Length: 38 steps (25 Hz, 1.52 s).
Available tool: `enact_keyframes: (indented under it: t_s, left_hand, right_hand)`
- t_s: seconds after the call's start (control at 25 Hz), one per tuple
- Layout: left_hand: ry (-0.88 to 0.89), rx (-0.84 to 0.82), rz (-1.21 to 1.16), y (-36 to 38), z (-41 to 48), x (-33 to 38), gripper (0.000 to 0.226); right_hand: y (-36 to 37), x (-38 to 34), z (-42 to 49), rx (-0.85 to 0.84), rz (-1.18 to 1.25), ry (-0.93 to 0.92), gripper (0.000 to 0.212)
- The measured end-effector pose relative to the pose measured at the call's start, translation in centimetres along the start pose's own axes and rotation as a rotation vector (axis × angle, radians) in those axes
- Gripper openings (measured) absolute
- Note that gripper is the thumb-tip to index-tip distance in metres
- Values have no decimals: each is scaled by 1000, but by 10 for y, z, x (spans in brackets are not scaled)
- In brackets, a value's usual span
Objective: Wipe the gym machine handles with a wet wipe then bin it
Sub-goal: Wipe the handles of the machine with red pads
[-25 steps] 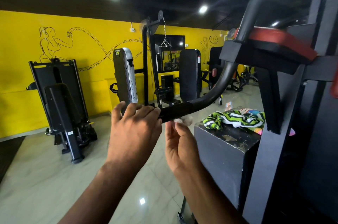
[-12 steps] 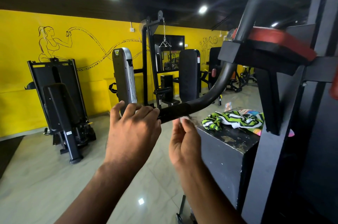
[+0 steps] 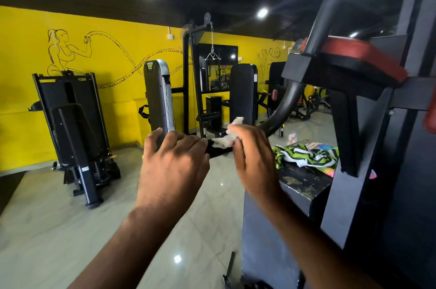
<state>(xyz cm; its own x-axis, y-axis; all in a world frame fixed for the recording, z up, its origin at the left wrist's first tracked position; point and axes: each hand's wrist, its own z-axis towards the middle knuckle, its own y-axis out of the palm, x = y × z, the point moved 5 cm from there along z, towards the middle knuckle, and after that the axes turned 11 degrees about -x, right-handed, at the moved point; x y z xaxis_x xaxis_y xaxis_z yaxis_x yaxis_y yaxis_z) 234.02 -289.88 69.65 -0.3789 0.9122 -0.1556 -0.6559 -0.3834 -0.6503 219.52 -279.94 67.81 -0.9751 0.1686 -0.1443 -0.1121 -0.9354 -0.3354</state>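
A black curved handle bar (image 3: pixel 280 112) sweeps down from the machine on the right and ends in a dark grip (image 3: pixel 218 150) in front of me. My left hand (image 3: pixel 173 166) is wrapped over the end of that grip. My right hand (image 3: pixel 252 152) sits on top of the bar just right of it, pressing a crumpled white wet wipe (image 3: pixel 227 136) against the grip. Part of the wipe sticks up above my fingers. No bin is in view.
A dark box (image 3: pixel 297 192) under my right forearm carries a green, white and black striped towel (image 3: pixel 306 155). The black machine frame (image 3: pixel 368 123) with a red pad (image 3: pixel 363 57) fills the right. Other machines (image 3: pixel 77 128) stand along the yellow wall across a tiled floor.
My right hand has come up from beneath the bar with the wipe and now lies over the top of the grip. My left hand has kept its hold.
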Motion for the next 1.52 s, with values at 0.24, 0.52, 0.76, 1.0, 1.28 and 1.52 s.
enact_keyframes:
  t_s: [0.24, 0.52, 0.76, 1.0, 1.28, 1.52]
  left_hand:
    - [2, 17, 3, 2, 3, 6, 19]
    - [-9, 6, -9, 6, 9, 11, 20]
    - [-9, -5, -19, 5, 12, 13, 16]
    - [-1, -28, -45, 8, 15, 11, 18]
    - [1, -13, -40, 10, 18, 15, 15]
    - [6, -5, -28, 10, 18, 17, 17]
  right_hand:
    - [-16, 16, 52, -556, -76, -162, 17]
    - [3, 8, 90, -1071, -76, -64, 20]
    - [22, 12, 109, -1408, -355, -64, 35]
    - [9, 18, 97, -1228, -544, -40, 39]
    - [-12, 8, -18, -38, 29, 213, 24]
    - [80, -2, -58, 476, 1201, 1108, 21]
